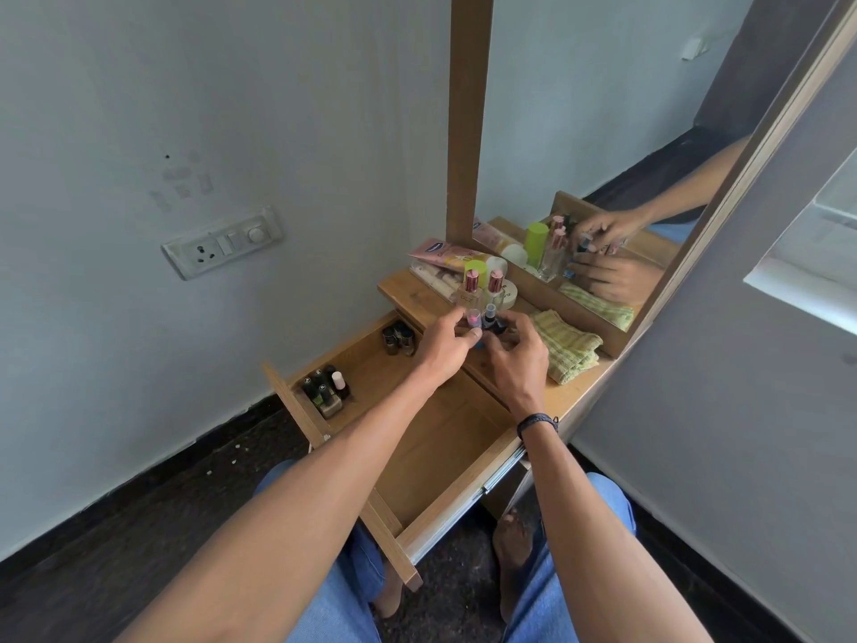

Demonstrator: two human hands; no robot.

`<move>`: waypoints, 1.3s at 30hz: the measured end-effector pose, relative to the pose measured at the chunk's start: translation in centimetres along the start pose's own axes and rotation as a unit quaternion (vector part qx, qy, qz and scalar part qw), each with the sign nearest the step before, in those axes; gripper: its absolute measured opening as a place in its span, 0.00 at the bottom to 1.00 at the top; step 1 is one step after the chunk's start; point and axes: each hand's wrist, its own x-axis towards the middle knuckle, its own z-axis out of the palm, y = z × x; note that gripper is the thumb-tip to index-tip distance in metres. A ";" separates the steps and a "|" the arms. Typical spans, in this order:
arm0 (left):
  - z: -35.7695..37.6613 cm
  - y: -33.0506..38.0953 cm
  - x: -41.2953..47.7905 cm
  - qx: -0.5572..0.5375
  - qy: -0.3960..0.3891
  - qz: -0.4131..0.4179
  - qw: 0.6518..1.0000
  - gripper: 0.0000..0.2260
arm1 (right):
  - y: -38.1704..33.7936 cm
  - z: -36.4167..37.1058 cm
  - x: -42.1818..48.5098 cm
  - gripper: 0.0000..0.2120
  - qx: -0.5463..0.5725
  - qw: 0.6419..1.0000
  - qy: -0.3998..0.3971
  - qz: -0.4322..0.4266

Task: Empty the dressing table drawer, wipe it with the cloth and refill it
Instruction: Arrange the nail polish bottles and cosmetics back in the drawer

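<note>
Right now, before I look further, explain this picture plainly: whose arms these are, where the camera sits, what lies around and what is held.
There is no machine here: a person wears one wide-angle camera on the head, so you look down along their own arms. The left hand and right hand curl round a cluster of small bottles on the dressing table top, in front of two taller perfume bottles. A yellow-green cloth lies to the right, below the mirror, which reflects the hands. The drawer is pulled open; nail polish bottles stand in a corner by its front panel, and a few dark bottles at its back.
</note>
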 end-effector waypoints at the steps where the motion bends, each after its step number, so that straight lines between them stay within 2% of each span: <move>1: -0.1 -0.2 0.0 0.006 -0.003 0.005 1.000 0.04 | 0.0 0.0 0.0 0.15 -0.007 1.000 0.000 -0.007; 8: -0.7 -0.4 -0.2 0.031 -0.030 0.019 0.999 0.12 | 0.2 0.2 0.3 0.16 -0.034 0.999 -0.021 -0.015; 21: -1.5 -2.1 -2.0 -0.001 0.013 0.031 0.999 0.06 | -0.1 0.6 0.2 0.12 -0.074 0.995 -0.051 -0.037; 28: -2.3 -3.2 -2.4 -0.012 0.035 0.006 0.999 0.04 | -0.3 0.6 -0.1 0.10 -0.102 0.991 -0.073 -0.041; 39: -5.4 -5.1 -4.2 0.010 0.039 -0.008 0.999 0.04 | -0.8 0.4 -0.5 0.13 -0.105 0.991 -0.079 -0.015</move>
